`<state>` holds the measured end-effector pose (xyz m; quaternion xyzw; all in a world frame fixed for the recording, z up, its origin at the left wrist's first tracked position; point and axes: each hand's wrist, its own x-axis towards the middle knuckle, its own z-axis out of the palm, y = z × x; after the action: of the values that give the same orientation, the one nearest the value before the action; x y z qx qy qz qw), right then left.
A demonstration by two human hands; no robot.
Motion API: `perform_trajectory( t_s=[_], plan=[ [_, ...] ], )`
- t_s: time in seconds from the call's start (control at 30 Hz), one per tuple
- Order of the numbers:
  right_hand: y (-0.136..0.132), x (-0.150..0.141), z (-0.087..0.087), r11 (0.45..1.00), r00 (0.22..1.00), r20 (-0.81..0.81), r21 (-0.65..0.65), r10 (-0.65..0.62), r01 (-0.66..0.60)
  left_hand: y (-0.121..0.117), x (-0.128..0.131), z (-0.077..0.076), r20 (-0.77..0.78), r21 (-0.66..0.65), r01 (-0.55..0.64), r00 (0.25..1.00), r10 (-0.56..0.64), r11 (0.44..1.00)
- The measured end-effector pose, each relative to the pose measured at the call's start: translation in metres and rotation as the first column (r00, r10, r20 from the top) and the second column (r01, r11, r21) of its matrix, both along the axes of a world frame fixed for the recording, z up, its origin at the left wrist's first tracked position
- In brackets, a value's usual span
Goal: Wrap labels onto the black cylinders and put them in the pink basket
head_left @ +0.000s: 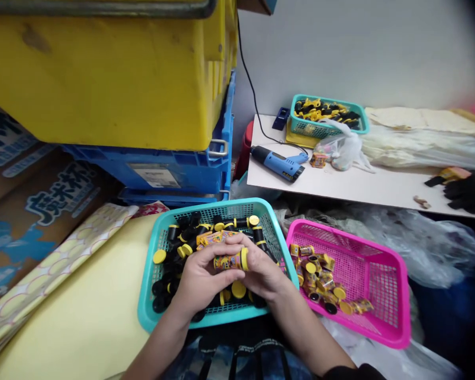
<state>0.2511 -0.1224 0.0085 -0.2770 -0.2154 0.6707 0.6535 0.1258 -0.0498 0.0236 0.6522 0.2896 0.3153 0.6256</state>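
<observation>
Between my two hands is a small cylindrical canister with a bright printed wrapper and a yellow cap, lying sideways. My left hand grips its body with thumb and fingers. My right hand closes around the yellow-capped end. Both hands are over a teal basket full of black canisters with yellow caps. Flat printed labels lie on top of them, just behind my fingers.
Right of the teal basket, a pink basket contains several wrapped canisters. A blue heat gun, a plastic bag and another teal basket occupy the white table. Yellow and blue crates tower at left.
</observation>
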Motion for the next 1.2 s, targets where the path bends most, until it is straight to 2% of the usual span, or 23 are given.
perform_trajectory(
  t_s=[0.1,0.23,0.3,0.37,0.43,0.5,0.53,0.57,0.6,0.63,0.67,0.7,0.73,0.77,0.8,0.83,0.9,0.97,1.0,1.03,1.07,1.13,1.2],
  plan=[
    [-0.003,-0.001,-0.005,0.999,0.998,-0.049,-0.008,0.030,-0.031,-0.005,-0.002,0.001,-0.029,0.028,0.008,1.000,-0.008,1.000],
    [-0.004,0.000,-0.011,0.997,0.999,-0.045,0.079,0.029,-0.026,-0.006,-0.006,0.000,0.016,0.059,0.023,1.000,-0.024,0.998],
    [-0.004,-0.002,-0.012,0.996,1.000,-0.013,0.090,0.015,-0.014,-0.006,-0.010,-0.003,0.033,0.097,0.023,0.999,-0.026,0.995],
    [-0.007,-0.005,-0.011,0.998,0.996,0.086,0.064,-0.022,0.016,-0.006,-0.014,-0.007,0.013,0.200,0.034,0.999,-0.037,0.979],
    [-0.014,-0.009,-0.007,0.998,0.962,0.265,0.016,-0.060,0.058,-0.007,-0.019,-0.010,-0.034,0.390,0.064,0.998,-0.055,0.919],
    [-0.028,-0.007,-0.001,0.991,0.865,0.491,-0.023,-0.102,0.130,-0.006,-0.023,-0.012,-0.074,0.601,0.060,0.997,-0.019,0.797],
    [-0.038,-0.002,0.003,0.981,0.779,0.609,-0.010,-0.147,0.193,-0.005,-0.024,-0.013,-0.088,0.676,0.048,0.996,0.016,0.736],
    [-0.049,0.005,0.006,0.957,0.651,0.724,0.042,-0.227,0.287,-0.002,-0.026,-0.014,-0.109,0.722,0.045,0.993,0.049,0.690],
    [-0.062,0.016,0.008,0.905,0.465,0.821,0.136,-0.331,0.403,0.002,-0.026,-0.015,-0.146,0.744,0.059,0.986,0.076,0.665],
    [-0.076,0.031,0.010,0.827,0.230,0.883,0.253,-0.410,0.501,0.008,-0.027,-0.017,-0.200,0.745,0.086,0.975,0.099,0.661],
    [-0.089,0.047,0.010,0.724,-0.029,0.898,0.374,-0.440,0.579,0.015,-0.027,-0.019,-0.271,0.730,0.124,0.955,0.118,0.672],
    [-0.102,0.064,0.009,0.639,-0.249,0.897,0.436,-0.366,0.634,0.023,-0.027,-0.022,-0.350,0.705,0.165,0.927,0.136,0.689],
    [-0.112,0.079,0.007,0.647,-0.357,0.917,0.383,-0.178,0.660,0.030,-0.027,-0.025,-0.428,0.672,0.204,0.892,0.149,0.712],
    [-0.118,0.093,0.005,0.671,-0.417,0.909,0.311,-0.003,0.673,0.037,-0.027,-0.028,-0.501,0.633,0.243,0.852,0.150,0.735],
    [-0.120,0.101,0.002,0.680,-0.456,0.885,0.274,0.099,0.680,0.042,-0.026,-0.031,-0.561,0.594,0.277,0.815,0.142,0.755],
    [-0.117,0.105,0.001,0.692,-0.470,0.871,0.251,0.145,0.677,0.046,-0.026,-0.034,-0.606,0.561,0.309,0.785,0.127,0.768],
    [-0.098,0.098,0.001,0.722,-0.463,0.885,0.292,0.045,0.628,0.049,-0.024,-0.036,-0.649,0.536,0.349,0.753,0.111,0.769],
    [-0.066,0.077,0.004,0.794,-0.365,0.925,0.303,-0.111,0.527,0.047,-0.022,-0.036,-0.648,0.551,0.345,0.751,0.129,0.759],
    [-0.047,0.066,0.005,0.853,-0.287,0.950,0.249,-0.123,0.459,0.046,-0.021,-0.035,-0.645,0.555,0.337,0.752,0.137,0.760],
    [-0.028,0.056,0.005,0.895,-0.223,0.972,0.159,-0.069,0.417,0.045,-0.020,-0.034,-0.644,0.554,0.324,0.750,0.149,0.767],
    [-0.009,0.048,0.002,0.907,-0.177,0.983,0.040,0.039,0.419,0.044,-0.019,-0.032,-0.645,0.553,0.306,0.746,0.166,0.775],
    [0.020,0.039,-0.007,0.868,-0.113,0.952,-0.206,0.285,0.453,0.044,-0.017,-0.032,-0.650,0.553,0.273,0.732,0.203,0.787],
    [0.038,0.037,-0.019,0.833,-0.074,0.921,-0.308,0.382,0.460,0.044,-0.015,-0.033,-0.650,0.562,0.257,0.725,0.227,0.786]
  ],
)
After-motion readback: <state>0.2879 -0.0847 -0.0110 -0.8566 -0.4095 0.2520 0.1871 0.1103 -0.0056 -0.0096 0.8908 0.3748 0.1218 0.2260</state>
